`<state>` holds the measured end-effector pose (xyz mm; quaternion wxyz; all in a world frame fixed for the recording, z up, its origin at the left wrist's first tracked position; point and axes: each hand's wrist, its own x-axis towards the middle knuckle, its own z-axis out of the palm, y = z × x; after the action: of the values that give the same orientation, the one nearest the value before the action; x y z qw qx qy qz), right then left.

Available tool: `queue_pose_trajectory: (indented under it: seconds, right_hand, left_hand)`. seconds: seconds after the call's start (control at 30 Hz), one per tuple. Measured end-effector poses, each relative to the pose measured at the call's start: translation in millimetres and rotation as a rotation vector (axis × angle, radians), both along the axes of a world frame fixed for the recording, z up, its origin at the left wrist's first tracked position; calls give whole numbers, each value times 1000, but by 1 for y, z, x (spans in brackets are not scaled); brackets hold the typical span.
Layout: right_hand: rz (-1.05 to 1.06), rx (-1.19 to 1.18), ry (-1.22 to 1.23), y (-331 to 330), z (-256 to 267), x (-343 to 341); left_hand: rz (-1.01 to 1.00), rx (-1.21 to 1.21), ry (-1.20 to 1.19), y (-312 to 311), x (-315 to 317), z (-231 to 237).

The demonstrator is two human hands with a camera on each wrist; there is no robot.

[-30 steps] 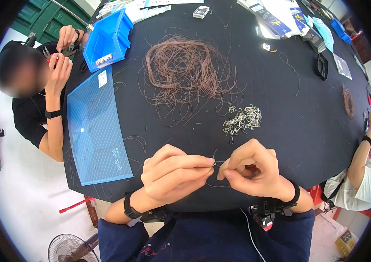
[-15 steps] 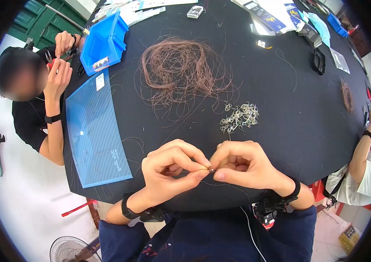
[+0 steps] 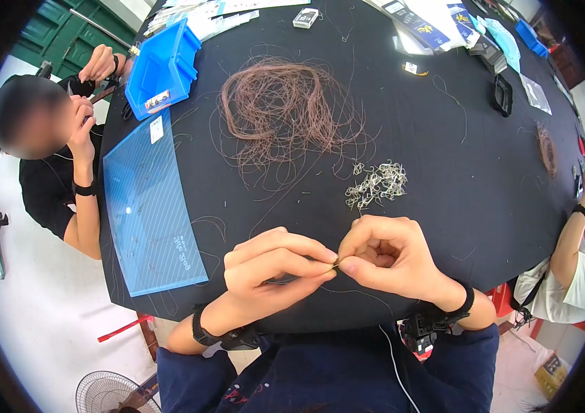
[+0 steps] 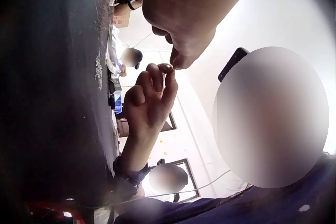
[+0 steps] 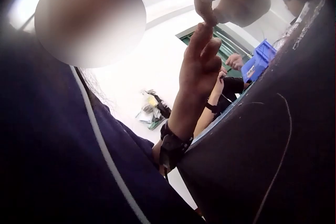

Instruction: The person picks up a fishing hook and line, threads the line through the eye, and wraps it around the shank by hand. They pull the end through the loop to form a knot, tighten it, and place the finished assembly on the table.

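In front of the body, my left hand (image 3: pixel 275 265) and right hand (image 3: pixel 394 256) meet fingertip to fingertip above the black table. The left thumb and forefinger pinch a tiny fish hook (image 3: pixel 336 266), mostly hidden by the fingers. Right against it, the right thumb and forefinger pinch the fishing line. A thin stretch of fishing line (image 3: pixel 361 292) trails below the hands. Just beyond the right hand lies a pile of fish hooks (image 3: pixel 378 184). The right wrist view also shows the left hand (image 5: pixel 202 66) touching the other at the fingertips.
Farther off lies a loose brown coil of line (image 3: pixel 279 110). A blue translucent sheet (image 3: pixel 151 213) is at left, below a blue bin (image 3: pixel 162 69). Packets (image 3: pixel 416 27) and a black frame (image 3: pixel 502 96) are at the far right. Other people sit at both sides.
The hands were slightly apart one second ago; their fingertips then came together. Since half a second ago, the left fingers have straightened somewhat. The person at left has shifted their hands.
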<state>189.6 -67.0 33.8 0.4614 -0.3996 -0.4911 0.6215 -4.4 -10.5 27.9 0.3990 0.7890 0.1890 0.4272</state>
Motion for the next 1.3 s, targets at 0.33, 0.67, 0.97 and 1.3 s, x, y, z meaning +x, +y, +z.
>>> queue_pose_trajectory:
  seconds: [0.33, 0.67, 0.97, 1.3]
  right_hand:
    - [-30, 34, -31, 0, -3, -2]
    - [-97, -9, -52, -2, -3, -3]
    - [-189, -7, -126, -2, -6, -5]
    - [-190, -58, -21, -4, -9, -11]
  left_hand:
    - [103, 121, 140, -2, -1, 4]
    - [178, 121, 285, -2, 1, 4]
    - [-84, -775, 190, -8, 3, 9]
    - [157, -216, 217, -14, 3, -4]
